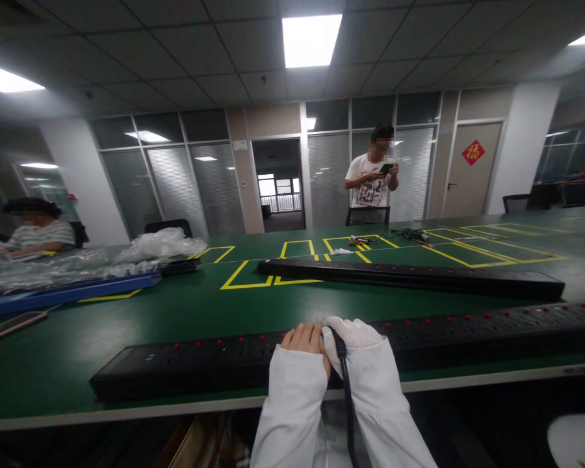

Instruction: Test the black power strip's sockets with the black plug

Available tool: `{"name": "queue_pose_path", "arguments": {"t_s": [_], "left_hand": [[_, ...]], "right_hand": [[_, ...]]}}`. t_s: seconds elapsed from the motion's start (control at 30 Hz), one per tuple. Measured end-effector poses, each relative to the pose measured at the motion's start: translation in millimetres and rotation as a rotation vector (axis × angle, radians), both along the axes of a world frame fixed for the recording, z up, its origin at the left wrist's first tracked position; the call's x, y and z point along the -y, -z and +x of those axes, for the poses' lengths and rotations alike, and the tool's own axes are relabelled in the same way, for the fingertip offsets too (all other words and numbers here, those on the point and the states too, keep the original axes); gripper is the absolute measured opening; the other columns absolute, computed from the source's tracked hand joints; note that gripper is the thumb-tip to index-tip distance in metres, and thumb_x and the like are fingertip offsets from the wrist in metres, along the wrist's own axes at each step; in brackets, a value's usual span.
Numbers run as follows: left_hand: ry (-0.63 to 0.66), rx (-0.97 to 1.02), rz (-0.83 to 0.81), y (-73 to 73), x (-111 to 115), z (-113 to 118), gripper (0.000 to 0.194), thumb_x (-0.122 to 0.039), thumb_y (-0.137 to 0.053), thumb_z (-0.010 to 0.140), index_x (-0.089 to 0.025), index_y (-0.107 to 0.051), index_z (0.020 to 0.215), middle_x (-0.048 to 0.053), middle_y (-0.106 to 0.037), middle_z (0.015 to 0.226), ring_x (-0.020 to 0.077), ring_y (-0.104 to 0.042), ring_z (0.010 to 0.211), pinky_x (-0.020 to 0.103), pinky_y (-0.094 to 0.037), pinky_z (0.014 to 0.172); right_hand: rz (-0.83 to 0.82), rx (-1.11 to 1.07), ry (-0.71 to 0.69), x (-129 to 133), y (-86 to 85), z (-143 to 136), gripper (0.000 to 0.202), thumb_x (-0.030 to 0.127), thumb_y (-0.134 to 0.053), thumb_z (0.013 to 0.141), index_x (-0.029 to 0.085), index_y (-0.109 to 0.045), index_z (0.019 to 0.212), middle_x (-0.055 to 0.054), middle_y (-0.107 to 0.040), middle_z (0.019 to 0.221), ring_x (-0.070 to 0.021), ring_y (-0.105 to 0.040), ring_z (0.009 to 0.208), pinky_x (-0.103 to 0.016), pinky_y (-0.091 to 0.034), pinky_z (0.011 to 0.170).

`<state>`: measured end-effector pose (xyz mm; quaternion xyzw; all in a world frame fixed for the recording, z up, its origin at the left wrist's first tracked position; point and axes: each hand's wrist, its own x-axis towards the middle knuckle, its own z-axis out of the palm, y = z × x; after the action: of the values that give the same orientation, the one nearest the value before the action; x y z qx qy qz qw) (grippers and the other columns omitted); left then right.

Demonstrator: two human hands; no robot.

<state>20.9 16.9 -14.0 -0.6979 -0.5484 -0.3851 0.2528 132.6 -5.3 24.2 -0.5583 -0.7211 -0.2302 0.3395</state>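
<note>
My left hand (303,340) and my right hand (351,335) meet on the long black power strip (234,361) that lies along the near edge of the green bench (185,312). The left hand is bare, its fingers curled together on the strip's top face; the right wears a white dotted glove and is closed around a black cable (345,383) that drops between my white sleeves toward the bench's pale front edge. The strip carries a row of small red switches and runs from left of my hands out to the right border of the view.

Behind it, well apart, a second black power strip (409,276) lies at a slight angle across yellow tape boxes (297,250) marked on the bench. At far left a blue tray (68,292) holds clear plastic bags, with another heap of clear plastic (160,246) just beyond it; what is inside the bags I cannot tell. A flat dark strip with a pale edge (10,327) lies near the tray. Small tools and a tangle of wire (409,234) sit far across the bench.

Bare green surface lies between the two power strips and to the left of my hands. A seated person in a striped top (41,234) works at the far left, and a standing person in a white T-shirt (373,185) holds a dark device by the glass partition. Ceiling panels light the office; a red paper ornament (473,152) hangs on a door at right.
</note>
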Motion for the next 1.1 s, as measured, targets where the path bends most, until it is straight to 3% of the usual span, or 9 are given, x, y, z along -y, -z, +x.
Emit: {"name": "queue_pose_path", "arguments": {"t_s": [1.1], "left_hand": [[-0.012, -0.020, 0.002, -3.1, 1.7, -0.8, 0.032, -0.017, -0.037, 0.079, -0.019, -0.059, 0.102, 0.005, -0.066, 0.098, 0.0209, -0.059, 0.087, 0.036, -0.040, 0.077]], "right_hand": [[-0.005, -0.005, -0.010, -1.1, 2.6, -0.4, 0.032, 0.039, -0.044, 0.086, 0.018, -0.053, 0.108, -0.005, -0.055, 0.106, -0.0118, -0.054, 0.089, -0.032, -0.046, 0.078]]}}
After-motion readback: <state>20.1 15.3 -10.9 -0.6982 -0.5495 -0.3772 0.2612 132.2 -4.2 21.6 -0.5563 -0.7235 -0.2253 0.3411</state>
